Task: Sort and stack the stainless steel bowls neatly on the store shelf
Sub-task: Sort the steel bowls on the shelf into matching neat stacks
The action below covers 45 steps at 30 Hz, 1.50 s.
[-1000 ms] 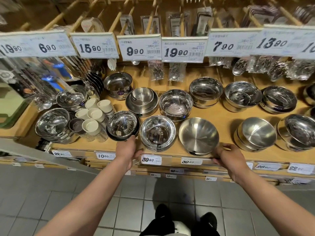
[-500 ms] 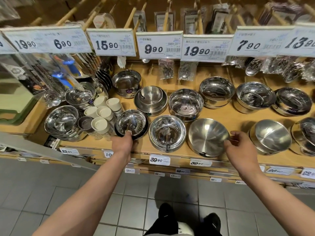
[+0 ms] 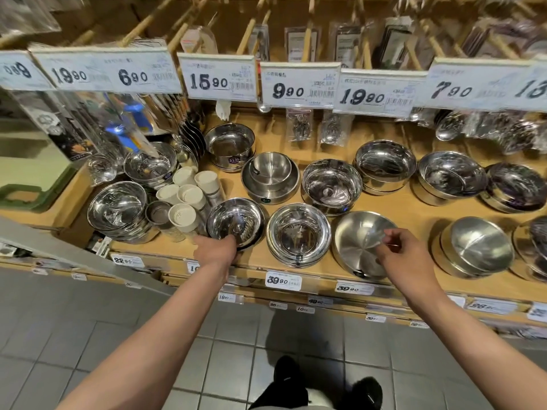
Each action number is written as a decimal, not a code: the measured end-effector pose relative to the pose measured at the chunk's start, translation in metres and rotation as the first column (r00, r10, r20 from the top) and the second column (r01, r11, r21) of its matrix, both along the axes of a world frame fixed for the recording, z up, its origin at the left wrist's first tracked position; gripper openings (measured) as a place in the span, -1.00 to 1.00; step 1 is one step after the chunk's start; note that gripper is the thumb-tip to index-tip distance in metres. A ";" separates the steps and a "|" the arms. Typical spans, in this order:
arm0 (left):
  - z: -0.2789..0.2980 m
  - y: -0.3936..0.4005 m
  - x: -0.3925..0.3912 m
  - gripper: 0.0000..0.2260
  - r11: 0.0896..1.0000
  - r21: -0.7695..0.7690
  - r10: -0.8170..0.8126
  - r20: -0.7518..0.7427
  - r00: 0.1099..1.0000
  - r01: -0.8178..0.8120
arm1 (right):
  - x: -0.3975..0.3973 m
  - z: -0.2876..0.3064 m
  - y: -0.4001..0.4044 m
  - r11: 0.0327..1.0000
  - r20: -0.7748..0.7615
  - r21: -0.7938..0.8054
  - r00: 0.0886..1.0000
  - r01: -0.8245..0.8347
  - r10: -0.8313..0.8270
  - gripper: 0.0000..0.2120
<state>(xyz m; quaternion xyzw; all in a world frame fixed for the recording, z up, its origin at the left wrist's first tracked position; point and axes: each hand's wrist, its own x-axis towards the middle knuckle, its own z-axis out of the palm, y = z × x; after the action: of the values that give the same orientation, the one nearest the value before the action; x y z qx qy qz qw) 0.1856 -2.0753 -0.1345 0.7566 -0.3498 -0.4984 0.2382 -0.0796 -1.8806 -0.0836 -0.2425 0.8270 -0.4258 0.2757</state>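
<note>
Two bare hands reach to the wooden store shelf (image 3: 414,220) at mid-frame. About thirteen bowls or bowl stacks of stainless steel stand there in two rough rows, beside five cream round-lidded shakers (image 3: 189,199) at centre left.

The left hand (image 3: 217,250) grips the near rim of a mirror-polished round bowl (image 3: 236,222) in the front row, fingers curled under its edge.

The right hand (image 3: 404,255) hovers over the right rim of a brushed matte tilted bowl (image 3: 359,242), fingers loosely bent, thumb and forefinger close; whether they touch it is unclear.

A shiny nested stack (image 3: 298,235) sits between those two bowls.
</note>
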 end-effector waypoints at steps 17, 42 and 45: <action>0.022 0.005 0.000 -0.53 0.995 -0.083 0.049 -0.020 0.999 -0.050 | 0.001 0.005 0.017 1.000 0.075 -0.007 0.997 -0.013 0.013 -0.84; 0.111 0.027 -0.065 -0.62 0.954 -0.198 -0.262 -0.186 0.947 0.225 | -0.027 0.034 0.044 0.997 0.114 -0.083 0.993 0.006 0.003 -0.84; 0.121 0.050 -0.099 -0.64 0.915 -0.159 -0.401 -0.279 0.872 0.370 | -0.036 0.038 0.053 0.992 0.188 -0.127 0.982 0.003 0.021 -0.85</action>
<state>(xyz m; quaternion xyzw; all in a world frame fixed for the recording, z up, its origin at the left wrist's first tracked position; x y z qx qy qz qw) 0.0865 -2.0253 -0.0138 0.5721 -0.4773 -0.6286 0.2229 -0.1155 -1.8275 -0.0460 -0.2216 0.7673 -0.4972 0.3391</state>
